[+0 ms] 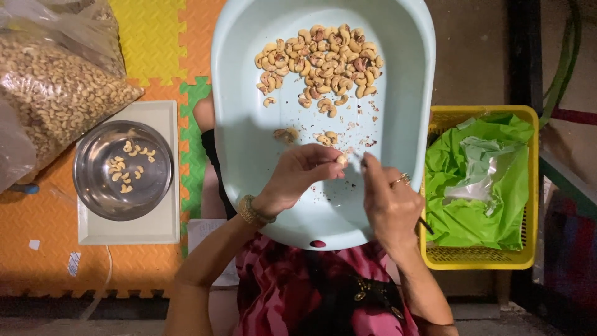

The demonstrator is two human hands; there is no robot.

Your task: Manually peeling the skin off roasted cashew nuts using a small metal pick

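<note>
A pale blue plastic tub (249, 124) rests on my lap, with a heap of cashew nuts (323, 62) at its far end and bits of skin scattered over its floor. My left hand (298, 177) pinches a single cashew nut (341, 159) between thumb and fingertips over the tub's near part. My right hand (388, 205), with a ring on one finger, grips a thin dark tool (425, 225) whose tip points at that nut. Two or three loose nuts (328, 137) lie just beyond my fingers.
A steel bowl (93, 186) with several peeled cashews stands on a white scale (168, 186) at the left. A big clear bag of cashews (50, 87) lies at the upper left on foam mats. A yellow basket (535, 186) lined with a green bag stands at the right.
</note>
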